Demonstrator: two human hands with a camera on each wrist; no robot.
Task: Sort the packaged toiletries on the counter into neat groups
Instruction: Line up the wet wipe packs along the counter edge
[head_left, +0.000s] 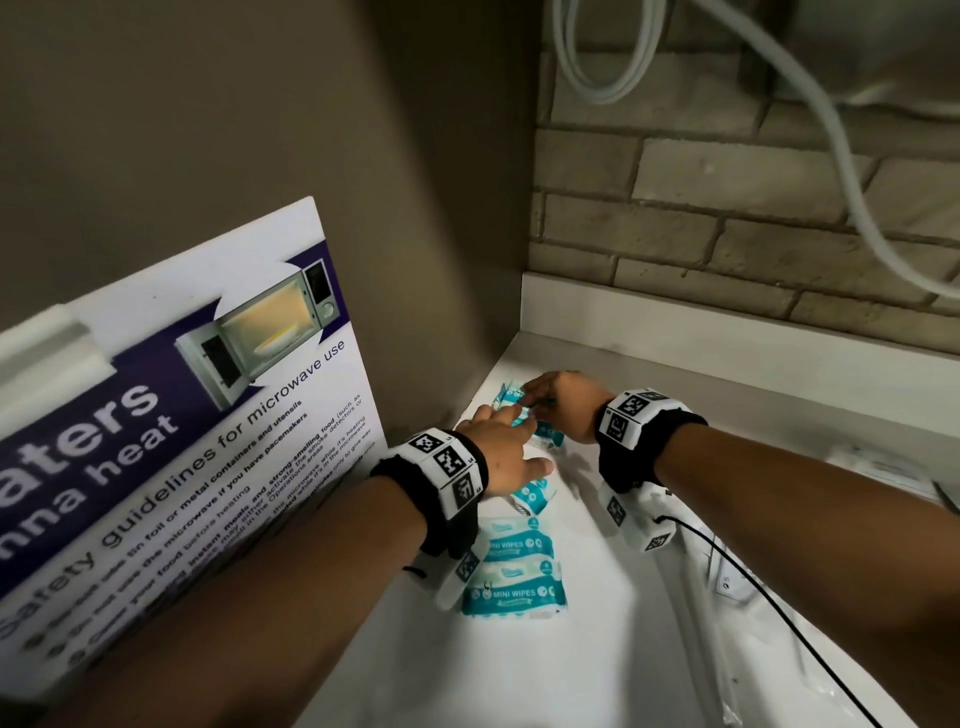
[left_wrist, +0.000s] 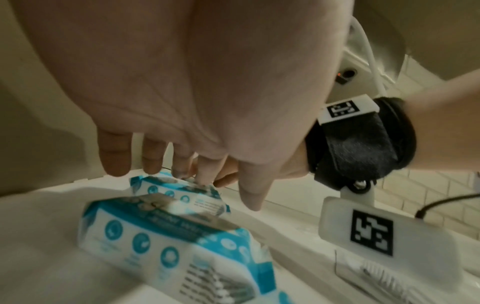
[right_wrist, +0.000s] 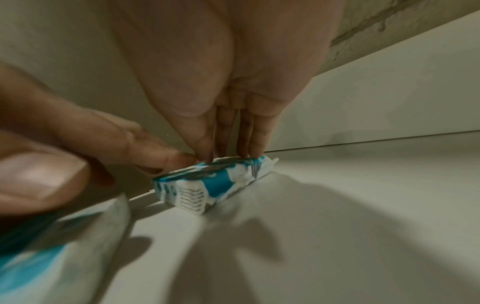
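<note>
Several teal-and-white mini wipes packs (head_left: 519, 592) lie in a row on the white counter (head_left: 597, 649), running toward the far left corner. The farthest pack (head_left: 511, 397) (left_wrist: 179, 191) (right_wrist: 207, 183) sits near the corner wall. My right hand (head_left: 553, 397) (right_wrist: 228, 152) presses straight fingers down on its top. My left hand (head_left: 511, 441) (left_wrist: 179, 172) reaches over the row, its straight fingertips touching the same pack's near end. Another pack (left_wrist: 168, 236) lies just under my left palm. Neither hand curls round anything.
A microwave safety poster (head_left: 182, 415) leans on the left wall, close to my left forearm. A brick wall (head_left: 727, 208) with a white cable (head_left: 831, 156) rises behind a white ledge (head_left: 727, 332). A black wire (head_left: 753, 587) trails from my right wrist across the counter's right side.
</note>
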